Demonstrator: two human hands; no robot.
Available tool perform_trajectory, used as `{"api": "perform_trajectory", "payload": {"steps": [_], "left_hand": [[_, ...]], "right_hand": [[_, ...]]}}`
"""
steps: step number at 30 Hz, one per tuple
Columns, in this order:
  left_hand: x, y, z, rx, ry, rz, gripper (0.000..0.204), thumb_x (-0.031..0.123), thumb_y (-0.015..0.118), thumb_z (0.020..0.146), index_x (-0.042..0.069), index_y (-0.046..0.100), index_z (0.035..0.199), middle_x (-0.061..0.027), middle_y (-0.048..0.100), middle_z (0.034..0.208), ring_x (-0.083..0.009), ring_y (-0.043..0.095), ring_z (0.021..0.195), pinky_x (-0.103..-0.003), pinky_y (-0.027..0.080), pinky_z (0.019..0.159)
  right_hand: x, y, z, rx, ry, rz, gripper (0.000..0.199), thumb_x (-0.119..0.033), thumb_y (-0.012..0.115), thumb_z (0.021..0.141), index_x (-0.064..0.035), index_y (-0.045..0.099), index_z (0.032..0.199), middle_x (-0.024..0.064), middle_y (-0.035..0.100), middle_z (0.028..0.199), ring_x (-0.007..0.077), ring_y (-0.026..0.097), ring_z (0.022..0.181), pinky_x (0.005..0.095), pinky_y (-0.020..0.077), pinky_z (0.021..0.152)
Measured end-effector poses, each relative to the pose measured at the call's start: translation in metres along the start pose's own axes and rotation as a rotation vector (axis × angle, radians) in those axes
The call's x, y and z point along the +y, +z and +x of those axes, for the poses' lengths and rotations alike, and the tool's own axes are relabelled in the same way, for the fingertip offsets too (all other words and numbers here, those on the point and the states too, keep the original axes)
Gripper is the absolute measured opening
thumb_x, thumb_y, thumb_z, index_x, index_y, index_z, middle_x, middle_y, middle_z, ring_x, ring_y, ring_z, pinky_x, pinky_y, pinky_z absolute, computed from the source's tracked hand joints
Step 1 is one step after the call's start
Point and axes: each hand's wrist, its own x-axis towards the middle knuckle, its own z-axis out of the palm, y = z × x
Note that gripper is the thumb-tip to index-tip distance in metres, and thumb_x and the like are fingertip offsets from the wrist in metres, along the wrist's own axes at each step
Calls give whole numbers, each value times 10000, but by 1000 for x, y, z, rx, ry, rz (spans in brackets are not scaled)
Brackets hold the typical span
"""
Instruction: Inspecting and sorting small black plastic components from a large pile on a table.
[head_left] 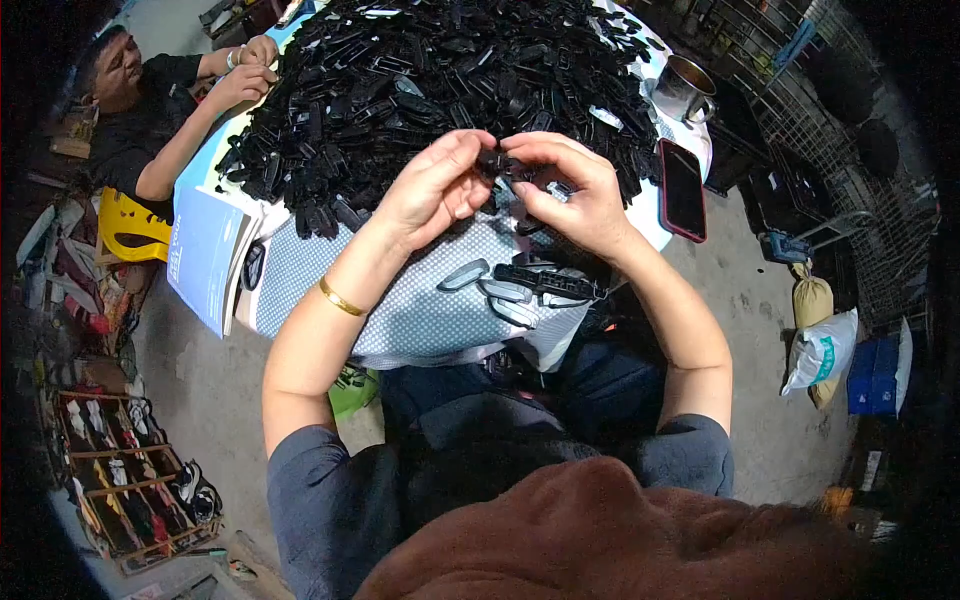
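One small black plastic part (497, 162) is being pinched between both hands, left hand (432, 190) and right hand (575, 195), above the table (420, 320); it is being risked among the heaped black parts (440, 80) if grip slips.

black plastic parts (430, 80); dotted white cloth (420, 310); red phone (682, 190)

A big heap of black plastic parts (440, 90) fills the far table and blocks any reach beyond the hands; the dotted cloth (420, 310) near the body lies mostly bare, save a few grey pieces (500, 290); a phone (682, 188) and metal mug (684, 88) crowd the right edge; a booklet (208, 255) overhangs the left.
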Motion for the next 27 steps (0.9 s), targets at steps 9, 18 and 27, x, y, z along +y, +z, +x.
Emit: {"api": "perform_trajectory", "payload": {"steps": [9, 18, 27], "left_hand": [[-19, 19, -3, 232, 71, 312, 359, 326, 529, 908, 27, 475, 1098, -38, 542, 789, -66, 496, 555, -178, 405, 465], [-9, 17, -8, 189, 445, 1041, 244, 101, 618, 819, -24, 621, 1029, -86, 591, 957, -145, 584, 865, -236, 469, 759], [-10, 17, -6, 242, 361, 806, 253, 42, 581, 821, -1, 618, 1067, -78, 630, 969, -147, 598, 870, -256, 471, 800]], "right_hand": [[5, 15, -8, 132, 4, -133, 274, -43, 686, 714, 14, 614, 972, 88, 649, 913, 120, 625, 758, 234, 506, 650], [6, 8, -6, 112, 347, 34, 300, -98, 711, 755, 33, 627, 1011, 61, 653, 853, 105, 610, 727, 232, 501, 649], [-2, 4, -6, 56, 226, -152, 334, -132, 721, 728, 10, 638, 1018, 94, 648, 823, 146, 624, 709, 251, 495, 626]]}}
